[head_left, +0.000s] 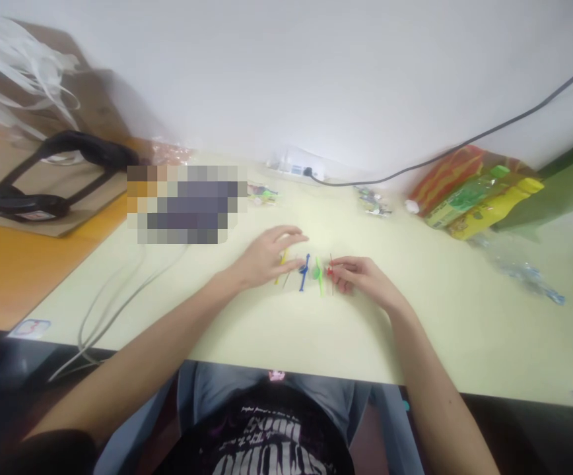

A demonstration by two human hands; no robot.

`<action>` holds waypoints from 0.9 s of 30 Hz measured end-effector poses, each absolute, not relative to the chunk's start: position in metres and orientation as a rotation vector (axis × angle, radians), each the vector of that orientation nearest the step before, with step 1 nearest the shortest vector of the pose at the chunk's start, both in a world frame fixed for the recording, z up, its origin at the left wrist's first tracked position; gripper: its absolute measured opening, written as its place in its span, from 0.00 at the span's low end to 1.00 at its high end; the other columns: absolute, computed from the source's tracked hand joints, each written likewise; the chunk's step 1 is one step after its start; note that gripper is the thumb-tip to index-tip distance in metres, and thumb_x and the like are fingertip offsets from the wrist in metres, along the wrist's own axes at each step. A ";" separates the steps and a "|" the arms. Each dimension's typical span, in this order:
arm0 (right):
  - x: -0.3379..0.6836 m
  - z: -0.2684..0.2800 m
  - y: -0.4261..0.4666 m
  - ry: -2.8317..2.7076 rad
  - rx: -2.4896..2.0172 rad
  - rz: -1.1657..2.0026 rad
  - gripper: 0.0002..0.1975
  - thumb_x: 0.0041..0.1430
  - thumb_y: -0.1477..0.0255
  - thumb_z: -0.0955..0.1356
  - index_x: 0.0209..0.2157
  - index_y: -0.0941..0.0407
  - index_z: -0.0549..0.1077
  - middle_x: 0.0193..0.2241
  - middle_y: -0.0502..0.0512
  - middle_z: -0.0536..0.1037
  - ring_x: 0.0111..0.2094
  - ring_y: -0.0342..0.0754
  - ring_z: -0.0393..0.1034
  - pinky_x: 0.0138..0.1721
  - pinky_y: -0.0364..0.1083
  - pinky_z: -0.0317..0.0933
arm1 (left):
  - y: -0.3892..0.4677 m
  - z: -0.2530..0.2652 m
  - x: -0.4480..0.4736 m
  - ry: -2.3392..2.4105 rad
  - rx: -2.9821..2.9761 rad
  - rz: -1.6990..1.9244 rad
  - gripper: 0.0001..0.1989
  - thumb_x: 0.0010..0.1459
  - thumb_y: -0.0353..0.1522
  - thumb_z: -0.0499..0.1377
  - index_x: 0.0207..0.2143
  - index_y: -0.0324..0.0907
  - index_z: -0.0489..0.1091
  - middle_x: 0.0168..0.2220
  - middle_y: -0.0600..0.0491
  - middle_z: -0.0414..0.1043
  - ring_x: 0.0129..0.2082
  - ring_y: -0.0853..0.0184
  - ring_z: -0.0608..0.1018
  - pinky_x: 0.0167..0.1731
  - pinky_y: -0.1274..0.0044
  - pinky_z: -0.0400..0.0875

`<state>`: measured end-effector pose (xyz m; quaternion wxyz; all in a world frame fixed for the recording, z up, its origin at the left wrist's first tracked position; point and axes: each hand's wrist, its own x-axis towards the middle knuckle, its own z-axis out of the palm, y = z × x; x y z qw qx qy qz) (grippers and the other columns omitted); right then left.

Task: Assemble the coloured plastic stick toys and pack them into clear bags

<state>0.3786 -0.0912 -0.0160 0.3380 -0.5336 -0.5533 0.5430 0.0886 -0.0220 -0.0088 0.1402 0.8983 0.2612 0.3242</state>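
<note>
Several small, thin coloured pieces lie side by side on the pale table, each a narrow strip; some have a round middle, like toy wristwatches. My left hand point(269, 257) is open over the left end of the row, thumb and fingers apart. Its thumb tip reaches the blue strip piece point(305, 272) and partly covers a yellow strip piece point(283, 258) and a greyish one. Beside the blue one lies a green strip piece point(319, 273). My right hand point(360, 276) pinches the red strip piece point(331, 271) at the row's right end, fingers curled.
Behind the row lie small bundles of coloured pieces point(374, 201) and a power strip point(299, 165) with a black cable. Snack packets and a green bottle point(469, 191) stand at right, near clear plastic wrap point(529, 270). At left are a blurred-out object, white cables and a black frame point(68, 171).
</note>
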 end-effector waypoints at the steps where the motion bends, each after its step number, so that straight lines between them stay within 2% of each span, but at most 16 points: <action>1: 0.379 -0.017 -0.091 -1.462 -1.374 1.413 0.23 0.60 0.56 0.74 0.47 0.60 0.78 0.29 0.55 0.80 0.23 0.45 0.71 0.22 0.44 0.64 | -0.024 -0.011 0.091 0.739 2.648 0.846 0.24 0.68 0.45 0.61 0.62 0.46 0.70 0.61 0.43 0.70 0.62 0.54 0.73 0.63 0.61 0.67; 3: 0.382 -0.017 -0.090 -1.507 -1.379 1.344 0.23 0.63 0.54 0.71 0.48 0.59 0.77 0.28 0.54 0.79 0.22 0.44 0.70 0.22 0.44 0.63 | -0.026 -0.015 0.096 0.715 2.737 0.705 0.27 0.67 0.47 0.62 0.63 0.47 0.69 0.61 0.42 0.70 0.62 0.52 0.72 0.62 0.58 0.67; 5: 0.383 -0.018 -0.090 -1.571 -1.423 1.184 0.23 0.67 0.52 0.68 0.49 0.58 0.76 0.29 0.54 0.78 0.25 0.46 0.71 0.27 0.46 0.66 | -0.027 -0.019 0.100 0.710 2.806 0.628 0.28 0.67 0.49 0.61 0.63 0.47 0.69 0.61 0.43 0.71 0.61 0.51 0.72 0.61 0.58 0.67; 6: 0.382 -0.019 -0.091 -1.612 -1.439 1.075 0.23 0.69 0.52 0.66 0.50 0.57 0.75 0.33 0.56 0.79 0.30 0.48 0.73 0.32 0.48 0.69 | -0.028 -0.020 0.102 0.712 2.838 0.611 0.27 0.67 0.49 0.61 0.63 0.48 0.69 0.60 0.43 0.71 0.60 0.51 0.73 0.60 0.58 0.67; 8: 0.378 -0.022 -0.096 -1.715 -1.436 0.844 0.25 0.70 0.51 0.64 0.56 0.54 0.73 0.47 0.62 0.79 0.47 0.54 0.75 0.49 0.55 0.71 | -0.029 -0.023 0.106 0.705 2.891 0.615 0.24 0.68 0.49 0.59 0.61 0.49 0.71 0.58 0.44 0.72 0.58 0.52 0.73 0.59 0.59 0.67; 10: 0.372 -0.029 -0.104 -1.855 -1.407 0.664 0.29 0.69 0.50 0.66 0.63 0.52 0.68 0.61 0.65 0.71 0.62 0.60 0.65 0.63 0.61 0.62 | -0.030 -0.026 0.112 0.675 2.924 0.647 0.19 0.70 0.46 0.58 0.57 0.50 0.74 0.56 0.45 0.74 0.56 0.55 0.74 0.58 0.61 0.68; 12: 0.366 -0.037 -0.113 -2.018 -1.397 0.544 0.34 0.68 0.50 0.66 0.69 0.50 0.61 0.67 0.66 0.64 0.69 0.63 0.56 0.68 0.65 0.55 | -0.032 -0.029 0.121 0.656 2.927 0.676 0.16 0.71 0.44 0.57 0.55 0.49 0.75 0.53 0.47 0.75 0.54 0.58 0.75 0.57 0.64 0.68; 16: 0.370 -0.053 -0.118 -2.150 -1.470 0.349 0.36 0.71 0.52 0.64 0.73 0.51 0.54 0.71 0.67 0.58 0.72 0.66 0.48 0.70 0.69 0.52 | -0.032 -0.037 0.152 0.693 2.919 0.688 0.16 0.70 0.45 0.59 0.51 0.46 0.76 0.52 0.48 0.76 0.54 0.57 0.75 0.55 0.64 0.69; 21: 0.398 -0.057 -0.095 -2.059 -1.520 0.323 0.33 0.73 0.54 0.62 0.72 0.52 0.56 0.67 0.69 0.62 0.69 0.64 0.55 0.67 0.69 0.56 | -0.020 -0.042 0.201 0.733 2.842 0.832 0.13 0.71 0.37 0.59 0.53 0.43 0.75 0.54 0.45 0.75 0.55 0.58 0.75 0.57 0.63 0.70; 25: 0.417 -0.053 -0.088 -1.989 -1.500 0.442 0.35 0.70 0.52 0.64 0.72 0.51 0.55 0.68 0.68 0.61 0.69 0.64 0.57 0.62 0.66 0.64 | -0.003 -0.033 0.197 0.688 2.677 1.038 0.18 0.70 0.39 0.60 0.58 0.44 0.73 0.55 0.44 0.74 0.56 0.58 0.75 0.59 0.61 0.71; 27: 0.420 -0.049 -0.090 -1.950 -1.509 0.417 0.34 0.71 0.52 0.63 0.71 0.51 0.56 0.68 0.67 0.61 0.68 0.63 0.57 0.63 0.66 0.63 | 0.010 -0.028 0.172 0.790 2.578 1.120 0.18 0.71 0.38 0.58 0.59 0.44 0.72 0.56 0.43 0.73 0.58 0.57 0.74 0.60 0.61 0.70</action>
